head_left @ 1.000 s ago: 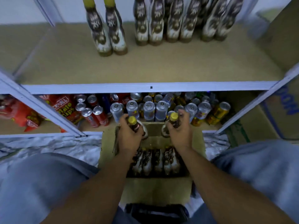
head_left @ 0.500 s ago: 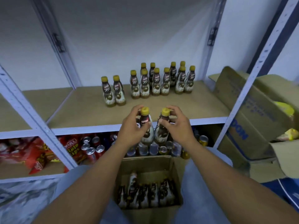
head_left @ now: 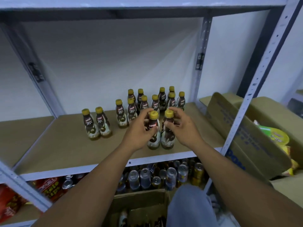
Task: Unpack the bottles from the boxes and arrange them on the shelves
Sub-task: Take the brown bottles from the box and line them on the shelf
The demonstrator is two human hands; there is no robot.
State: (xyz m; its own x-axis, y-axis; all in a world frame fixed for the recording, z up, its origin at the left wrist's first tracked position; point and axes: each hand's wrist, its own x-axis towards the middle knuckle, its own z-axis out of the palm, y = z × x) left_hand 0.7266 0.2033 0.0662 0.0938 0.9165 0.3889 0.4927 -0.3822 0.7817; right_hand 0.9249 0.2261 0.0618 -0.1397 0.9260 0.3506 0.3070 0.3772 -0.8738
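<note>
Both hands have carried their bottles up and forward from over the open box (head_left: 144, 200) onto the shelf (head_left: 65, 149). The two bottles now stand upright side by side near its front edge, touching or nearly so.

Each bottle is small and waisted, with a yellow screw cap, a dark brown wrap on the upper body and a cream swirl toward the base. The left bottle (head_left: 153, 140) shows a red band reading "KOPIKO" just under the cap. The right bottle (head_left: 168, 140) has its label turned away and partly covered.

The left hand (head_left: 141, 130) is wrapped round the left bottle's shoulder, thumb across the red band and fingers curled behind. The right hand (head_left: 182, 128) pinches the right bottle at the neck, thumb in front and fingers hooked behind the cap. The hands sit close together, a bottle in each.

Just beyond the fingertips stands a cluster of matching bottles (head_left: 155, 102), several showing "78°C". A pair (head_left: 96, 125) with the same mark stands well to the left of the left hand.

Below the wrists, on the lower shelf, are cans (head_left: 146, 177). Left of the left forearm is a red snack bag (head_left: 50, 189) with blurred yellow lettering. To the right of the right forearm lies a carton (head_left: 242, 128) whose blue print is too cut off to read.
</note>
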